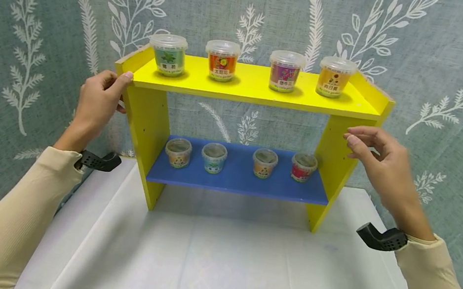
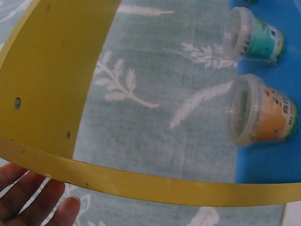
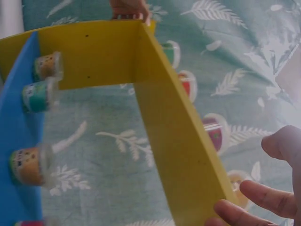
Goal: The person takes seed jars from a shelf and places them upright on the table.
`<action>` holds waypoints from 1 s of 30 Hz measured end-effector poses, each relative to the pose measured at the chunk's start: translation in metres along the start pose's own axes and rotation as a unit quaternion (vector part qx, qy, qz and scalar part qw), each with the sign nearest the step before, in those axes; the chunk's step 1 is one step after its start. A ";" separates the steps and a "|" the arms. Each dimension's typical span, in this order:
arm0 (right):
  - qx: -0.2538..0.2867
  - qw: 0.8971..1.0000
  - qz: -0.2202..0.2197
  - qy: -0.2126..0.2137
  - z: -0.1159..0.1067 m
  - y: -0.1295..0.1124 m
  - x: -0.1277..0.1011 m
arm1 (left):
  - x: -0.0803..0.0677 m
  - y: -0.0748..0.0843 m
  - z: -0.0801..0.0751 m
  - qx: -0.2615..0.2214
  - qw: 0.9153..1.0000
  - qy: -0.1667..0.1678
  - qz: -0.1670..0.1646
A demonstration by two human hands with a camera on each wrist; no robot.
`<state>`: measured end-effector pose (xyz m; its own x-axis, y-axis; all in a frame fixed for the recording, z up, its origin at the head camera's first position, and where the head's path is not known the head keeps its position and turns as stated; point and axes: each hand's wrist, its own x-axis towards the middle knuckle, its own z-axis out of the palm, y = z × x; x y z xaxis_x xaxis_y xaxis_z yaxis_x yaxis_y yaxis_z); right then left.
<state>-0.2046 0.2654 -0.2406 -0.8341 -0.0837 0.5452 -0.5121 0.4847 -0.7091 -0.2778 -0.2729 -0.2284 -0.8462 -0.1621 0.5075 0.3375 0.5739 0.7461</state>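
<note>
Yellow shelf (image 1: 251,82) runs crosswise, left grip (image 1: 98,100) pinching its corner, right grip (image 1: 385,163) loosely spread just beside the other end.

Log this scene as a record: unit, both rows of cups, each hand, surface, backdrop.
Unit: yellow shelf unit, upright, with a blue lower board
Top row, left to right: green cup; orange-red cup; purple cup; yellow cup
Lower row, left to right: first orange cup; teal cup; second orange cup; red cup
Left hand: grips the unit's upper left corner
Right hand: by the right side panel, fingers loosely bent; contact unclear
Surface: white cloth
Backdrop: grey-green curtain, white leaf pattern
</note>
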 end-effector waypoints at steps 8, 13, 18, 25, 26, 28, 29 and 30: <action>0.124 0.992 -0.012 0.026 0.002 -0.011 0.027 | -0.002 0.000 0.002 -0.004 1.000 0.003 -0.005; 0.121 0.992 -0.014 0.040 0.003 -0.018 0.041 | -0.002 0.001 0.003 -0.004 1.000 0.011 -0.001; 0.099 0.993 -0.022 0.058 0.004 -0.023 0.055 | -0.003 0.000 0.002 -0.004 1.000 0.012 -0.002; 0.041 0.997 -0.001 0.069 0.001 -0.028 0.071 | -0.003 -0.001 0.002 -0.002 1.000 0.011 0.008; 0.031 0.997 0.008 0.070 0.001 -0.029 0.073 | -0.003 -0.001 0.002 -0.002 1.000 0.010 0.008; 0.016 0.997 0.026 0.071 0.001 -0.031 0.079 | -0.003 -0.001 0.002 -0.004 1.000 0.008 0.007; 0.009 0.997 0.037 0.071 0.000 -0.032 0.082 | -0.003 -0.001 0.002 -0.008 1.000 0.008 0.007; 0.003 0.996 0.046 0.072 0.000 -0.034 0.085 | -0.003 0.000 0.002 -0.011 1.000 0.008 0.005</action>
<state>-0.2582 0.2417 -0.1708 -0.8402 0.0873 0.5353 -0.4359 0.4784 -0.7623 -0.2765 -0.2709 -0.2309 -0.8360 -0.1684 0.5222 0.3563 0.5572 0.7501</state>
